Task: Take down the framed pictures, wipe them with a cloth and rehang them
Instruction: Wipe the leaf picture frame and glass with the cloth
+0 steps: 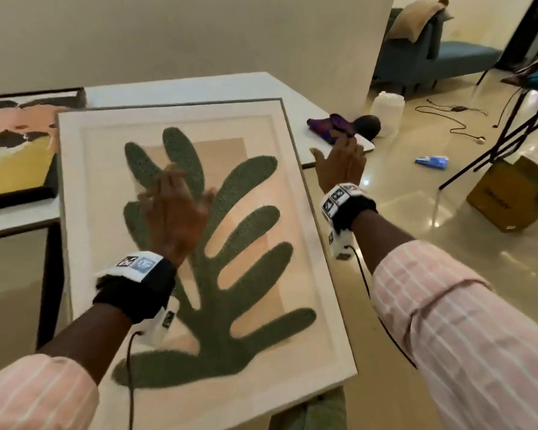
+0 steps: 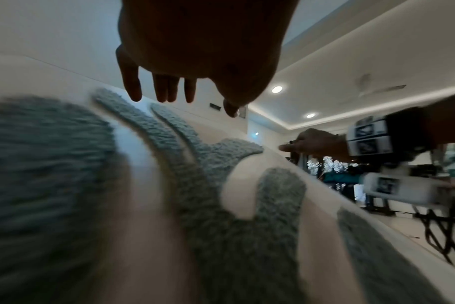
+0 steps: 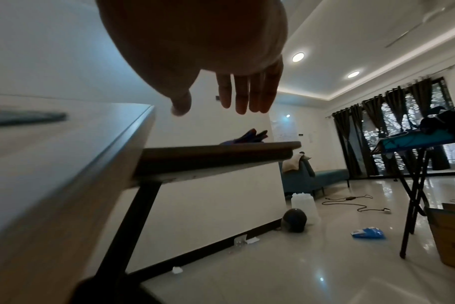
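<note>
I see the leaf picture (image 1: 180,231) lying face up on the white table (image 1: 199,88), its near corner hanging past the table edge toward me. Flat rectangle, pale frame with a thin dark rim; the green leaf shape looks fuzzy and raised, like tufted fabric, clearest in the left wrist view.

Left hand (image 1: 173,212) hovers over the leaf — fingers straight and spread, holding nothing. Right hand (image 1: 342,164) is off the picture's right edge, fingers straight and together, also holding nothing, pointed toward the purple cloth (image 1: 330,124). Cloth is crumpled on the table beyond the picture's far right corner; nothing between it and the right hand.

A second picture (image 1: 16,144), dark-framed with pink, yellow and black shapes, lies left of the leaf picture, just beside it.

On the glossy floor right of the picture: dark ball (image 1: 367,125), white jug (image 1: 387,110), blue wrapper (image 1: 432,162), cardboard box (image 1: 510,193), loose cable (image 1: 454,119). Teal sofa (image 1: 432,57) further back.
</note>
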